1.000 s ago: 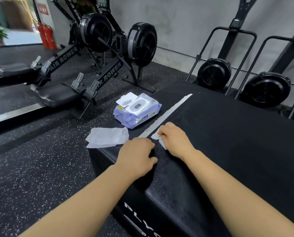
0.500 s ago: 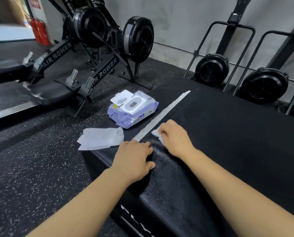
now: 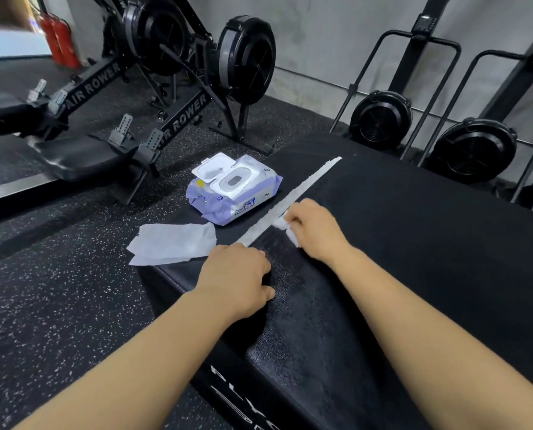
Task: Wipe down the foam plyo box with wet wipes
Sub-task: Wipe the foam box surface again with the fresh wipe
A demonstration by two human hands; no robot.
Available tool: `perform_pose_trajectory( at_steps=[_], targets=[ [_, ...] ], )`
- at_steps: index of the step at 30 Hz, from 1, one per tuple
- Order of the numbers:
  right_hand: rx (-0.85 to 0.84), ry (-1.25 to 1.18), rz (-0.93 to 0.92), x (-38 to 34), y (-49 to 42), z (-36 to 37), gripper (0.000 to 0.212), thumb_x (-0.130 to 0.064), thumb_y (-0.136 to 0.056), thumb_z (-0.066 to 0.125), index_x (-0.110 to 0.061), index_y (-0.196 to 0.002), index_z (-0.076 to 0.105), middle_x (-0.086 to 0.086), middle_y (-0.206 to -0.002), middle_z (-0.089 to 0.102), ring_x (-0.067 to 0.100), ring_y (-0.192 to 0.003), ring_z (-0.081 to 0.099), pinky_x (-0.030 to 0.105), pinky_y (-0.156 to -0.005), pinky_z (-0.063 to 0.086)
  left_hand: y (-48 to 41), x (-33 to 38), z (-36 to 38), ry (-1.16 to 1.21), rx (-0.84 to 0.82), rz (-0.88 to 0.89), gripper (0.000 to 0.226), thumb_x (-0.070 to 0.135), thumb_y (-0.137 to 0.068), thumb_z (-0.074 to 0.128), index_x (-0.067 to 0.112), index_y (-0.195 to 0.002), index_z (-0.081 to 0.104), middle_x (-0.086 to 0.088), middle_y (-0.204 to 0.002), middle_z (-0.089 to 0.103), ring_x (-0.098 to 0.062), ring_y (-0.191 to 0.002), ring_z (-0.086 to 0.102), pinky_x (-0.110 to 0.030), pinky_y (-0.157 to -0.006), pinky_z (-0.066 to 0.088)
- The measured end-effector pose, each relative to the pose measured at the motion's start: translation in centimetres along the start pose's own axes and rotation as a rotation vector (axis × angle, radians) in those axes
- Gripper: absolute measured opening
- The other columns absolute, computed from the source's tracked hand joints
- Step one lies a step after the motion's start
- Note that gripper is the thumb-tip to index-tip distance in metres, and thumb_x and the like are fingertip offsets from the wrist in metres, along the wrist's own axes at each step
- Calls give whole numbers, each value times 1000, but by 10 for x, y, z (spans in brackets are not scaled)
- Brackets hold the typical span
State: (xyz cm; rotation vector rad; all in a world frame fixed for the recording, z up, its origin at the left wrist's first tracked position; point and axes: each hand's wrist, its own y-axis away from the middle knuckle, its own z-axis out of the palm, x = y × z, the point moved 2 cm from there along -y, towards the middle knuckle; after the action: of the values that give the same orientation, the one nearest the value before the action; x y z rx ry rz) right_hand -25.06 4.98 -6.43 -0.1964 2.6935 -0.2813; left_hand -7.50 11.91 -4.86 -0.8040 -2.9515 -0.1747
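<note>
The foam plyo box [image 3: 383,274] fills the near right of the view, its textured black top facing up; every place below is given from it. On the box top, toward its left side, the right hand [image 3: 318,231] pinches a bunched wet wipe [image 3: 285,226] and presses it against the white strip [image 3: 293,200] that runs along the top. The left hand [image 3: 237,274] lies knuckles-up near the box's near left corner; its fingertips are hidden under the hand, so I cannot tell whether it is closed or merely braced, though nothing shows in it.

The likeliest trouble is the strip; its edge looks ragged, and a wipe dragged across it rather than along it could snag, shred, or lift the strip. The wipe is wadded small, so each pass probably covers little; streaks and missed patches toward the box's far right side would follow unless it is opened out. A flat spare wipe [image 3: 172,243] hangs at the box's near left corner; a sweep of the left forearm could knock it onto the speckled floor [image 3: 57,305] and dirty it. The wipes pack [image 3: 234,193], at the box's left edge, has its lid open; left so, the wipes inside may dry out. Leaning on the left hand could also leave prints on the damp surface.
</note>
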Motion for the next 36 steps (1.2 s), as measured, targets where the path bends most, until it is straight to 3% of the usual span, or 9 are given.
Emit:
perform_pose_trajectory(
  at_steps=[4, 9, 20, 24, 28, 30, 33, 36],
  targets=[
    [63, 72, 167, 35, -34, -8, 24, -9, -95, 47, -11, -110, 65, 7, -111, 54, 26, -97, 53, 30, -75, 37, -3, -1, 2, -9, 5, 13, 42, 50, -88, 57, 27, -124, 61, 9, -134, 56, -20, -119, 48, -33, -96, 35],
    [87, 127, 257, 41, -43, -15, 21, -6, -94, 48, -5, -107, 64, 11, -111, 53, 30, -96, 55, 33, -74, 40, -5, -1, 4, -6, 9, 5, 42, 50, -87, 58, 26, -121, 61, 7, -130, 58, -21, -114, 48, -32, -96, 34],
    [-83, -69, -50, -31, 55, -6, 15, -12, -95, 52, -14, -104, 64, -3, -99, 50, 21, -86, 53, 34, -79, 44, 2, 4, -5, -8, 4, -6, 39, 49, -89, 57, 27, -121, 62, 6, -130, 57, -22, -119, 47, -31, -103, 30],
    [-128, -55, -86, -26, 47, -6, 20, -8, -95, 50, -13, -106, 66, -5, -97, 48, 21, -89, 54, 35, -81, 45, 0, 7, -7, -50, 19, 2, 36, 48, -90, 56, 23, -116, 62, 2, -122, 60, -23, -115, 48, -31, -97, 33],
    [-41, -29, -46, 2, 12, -7, 21, -6, -92, 52, -12, -104, 68, -4, -95, 49, 23, -90, 55, 35, -80, 45, -3, 5, -4, -59, 14, 22, 38, 48, -90, 57, 24, -118, 62, 3, -120, 61, -22, -112, 48, -30, -92, 34],
    [21, 0, 31, 21, -11, -8, 21, -6, -92, 52, -11, -103, 68, 1, -98, 52, 25, -92, 55, 35, -80, 44, -6, 5, -7, -68, 23, 28, 35, 49, -88, 59, 24, -111, 64, 5, -110, 62, -22, -109, 49, -29, -87, 32],
    [67, 65, 155, 48, -44, -11, 23, -7, -93, 48, -11, -104, 68, 5, -106, 55, 24, -93, 52, 33, -78, 43, -12, 3, -15, -71, 85, 27, 29, 49, -84, 61, 21, -79, 58, 8, -69, 48, -20, -83, 50, -27, -69, 23],
    [92, 91, 241, 69, -62, -18, 24, -5, -91, 46, -10, -102, 67, 6, -105, 53, 26, -95, 52, 34, -77, 43, -19, 3, -25, -67, 198, 34, 31, 50, -84, 56, 20, -80, 61, 5, -66, 50, -19, -75, 48, -27, -59, 20]
  ],
)
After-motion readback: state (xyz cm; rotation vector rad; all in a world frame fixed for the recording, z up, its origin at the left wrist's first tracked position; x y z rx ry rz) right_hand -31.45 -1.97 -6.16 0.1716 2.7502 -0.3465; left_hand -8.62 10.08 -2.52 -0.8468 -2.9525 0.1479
